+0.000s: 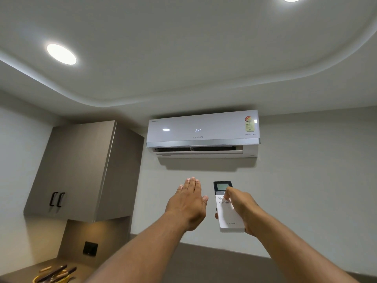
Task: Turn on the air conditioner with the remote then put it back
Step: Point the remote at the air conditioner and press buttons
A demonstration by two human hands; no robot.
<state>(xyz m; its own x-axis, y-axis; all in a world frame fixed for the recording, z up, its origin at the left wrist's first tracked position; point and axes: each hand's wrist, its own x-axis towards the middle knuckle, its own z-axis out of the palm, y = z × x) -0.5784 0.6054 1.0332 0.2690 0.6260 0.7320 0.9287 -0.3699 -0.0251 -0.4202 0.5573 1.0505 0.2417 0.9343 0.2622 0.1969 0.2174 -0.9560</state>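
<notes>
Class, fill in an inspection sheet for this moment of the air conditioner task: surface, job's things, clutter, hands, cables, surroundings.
Surface: brown counter at lower left, partly in view.
Job's things: air conditioner on the wall, display reading 24, flap open; white remote pointed towards it.
Clutter: yellow container of utensils on the counter.
Hands: right hand holds the remote, thumb on the buttons; left hand flat, open, empty, raised beneath the unit.
Cables: nothing seen.
Surroundings: wall cabinet with two dark handles, dark wall socket, lit ceiling light.
</notes>
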